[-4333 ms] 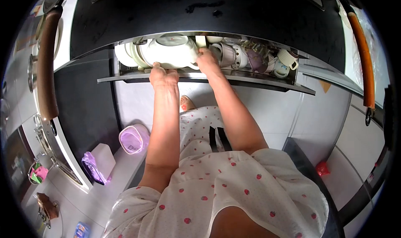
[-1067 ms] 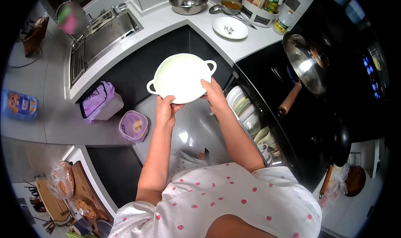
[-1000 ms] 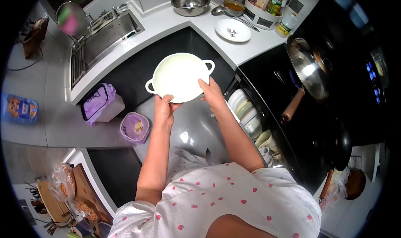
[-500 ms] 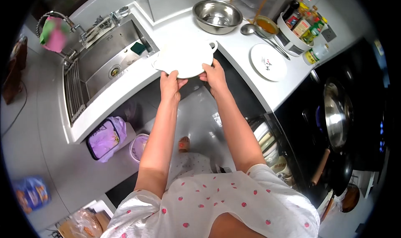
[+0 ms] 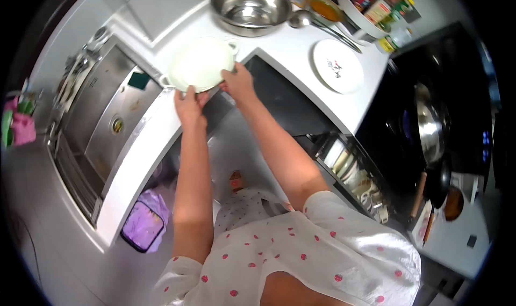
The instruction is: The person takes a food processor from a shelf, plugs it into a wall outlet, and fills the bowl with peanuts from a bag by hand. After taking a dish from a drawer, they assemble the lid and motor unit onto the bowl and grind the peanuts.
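Note:
A pale two-handled dish (image 5: 199, 64) is at the counter corner between the sink and the stove side. My left hand (image 5: 190, 107) grips its near rim, with the thumb on top and the fingers curled beneath. My right hand (image 5: 238, 84) holds the right part of the same rim, close to one looped handle. Whether the dish rests on the counter or hovers just over it I cannot tell. Behind it stands a steel bowl (image 5: 251, 10). A white plate (image 5: 337, 67) with a small printed mark lies to the right.
On the left is the steel sink (image 5: 99, 137) with a green scouring pad (image 5: 138, 80). A ladle (image 5: 301, 19), a bowl of orange liquid (image 5: 325, 8) and a bottle rack (image 5: 359, 16) stand at the back. A wok (image 5: 430, 126) sits on the black stove. An open drawer (image 5: 344, 171) holds dishes.
The camera view has turned, so the sink, bowl and plate appear further left. Both hands keep hold of the dish, which has shifted slightly toward the sink side, away from the counter's inner corner.

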Demonstrator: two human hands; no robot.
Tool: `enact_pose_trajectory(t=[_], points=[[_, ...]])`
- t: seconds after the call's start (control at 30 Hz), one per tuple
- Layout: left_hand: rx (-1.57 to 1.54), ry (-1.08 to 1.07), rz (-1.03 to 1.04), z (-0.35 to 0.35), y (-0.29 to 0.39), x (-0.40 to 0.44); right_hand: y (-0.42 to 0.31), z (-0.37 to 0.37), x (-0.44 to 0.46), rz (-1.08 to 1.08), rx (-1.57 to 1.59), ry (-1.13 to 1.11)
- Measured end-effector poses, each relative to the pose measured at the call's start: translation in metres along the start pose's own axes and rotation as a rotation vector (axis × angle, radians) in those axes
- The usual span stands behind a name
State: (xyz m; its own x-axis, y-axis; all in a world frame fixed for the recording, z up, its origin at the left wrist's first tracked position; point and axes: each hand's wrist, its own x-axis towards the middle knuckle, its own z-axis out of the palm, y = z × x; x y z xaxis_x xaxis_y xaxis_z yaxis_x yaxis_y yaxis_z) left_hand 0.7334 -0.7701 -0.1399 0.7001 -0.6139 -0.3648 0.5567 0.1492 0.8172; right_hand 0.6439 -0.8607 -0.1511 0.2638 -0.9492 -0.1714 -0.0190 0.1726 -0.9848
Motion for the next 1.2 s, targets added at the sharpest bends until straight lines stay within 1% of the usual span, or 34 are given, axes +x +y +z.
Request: enact_pose_trajectory(t=[0.03, 0.1, 0.17, 0.23, 0.3, 0.33, 0.4, 0.5, 0.57, 0.63, 0.7, 0.77, 0.83, 1.03, 1.1, 1.2], points=[[-0.014, -0.005, 0.003, 0.004, 0.002, 0.001, -0.014, 0.000, -0.007, 0.046, 0.060, -0.013], [-0.030, -0.023, 0.011, 0.009, 0.004, 0.003, -0.020, 0.004, -0.005, 0.073, 0.103, -0.015], [-0.047, -0.015, 0.040, 0.009, 0.002, 0.008, -0.022, 0.005, -0.003, 0.103, 0.075, -0.012], [-0.071, -0.026, 0.121, 0.007, -0.003, 0.015, -0.021, 0.012, -0.004, 0.140, 0.051, -0.046], [-0.091, 0.048, 0.117, 0.011, -0.001, 0.015, -0.019, 0.015, -0.007, 0.098, 0.124, -0.079], [-0.090, 0.057, 0.118, 0.012, -0.001, 0.013, -0.025, 0.017, -0.012, 0.138, 0.102, -0.058], [-0.093, 0.078, 0.129, 0.011, 0.000, 0.009, -0.025, 0.018, -0.017, 0.175, 0.174, -0.061], [-0.104, 0.079, 0.098, 0.006, -0.003, 0.004, -0.028, 0.020, -0.026, 0.201, 0.200, -0.056], [-0.152, 0.040, 0.038, 0.005, -0.002, 0.001, -0.027, 0.022, -0.030, 0.218, 0.208, -0.054], [-0.162, 0.073, 0.044, 0.004, -0.002, -0.004, -0.029, 0.022, -0.034, 0.272, 0.244, -0.038], [-0.187, 0.049, 0.024, 0.004, -0.003, -0.012, -0.033, 0.020, -0.045, 0.292, 0.243, -0.081], [-0.207, 0.078, 0.052, 0.006, 0.001, -0.027, -0.032, 0.021, -0.054, 0.286, 0.302, -0.117], [-0.206, 0.067, 0.010, 0.002, 0.006, -0.041, -0.030, 0.021, -0.064, 0.298, 0.315, -0.141], [-0.204, 0.164, 0.051, -0.013, 0.021, -0.074, -0.023, 0.023, -0.064, 0.371, 0.378, -0.203], [-0.181, 0.190, 0.050, -0.014, 0.017, -0.079, -0.023, 0.023, -0.059, 0.396, 0.399, -0.203], [-0.213, 0.225, 0.059, -0.014, 0.011, -0.087, -0.027, 0.021, -0.062, 0.412, 0.380, -0.266]])
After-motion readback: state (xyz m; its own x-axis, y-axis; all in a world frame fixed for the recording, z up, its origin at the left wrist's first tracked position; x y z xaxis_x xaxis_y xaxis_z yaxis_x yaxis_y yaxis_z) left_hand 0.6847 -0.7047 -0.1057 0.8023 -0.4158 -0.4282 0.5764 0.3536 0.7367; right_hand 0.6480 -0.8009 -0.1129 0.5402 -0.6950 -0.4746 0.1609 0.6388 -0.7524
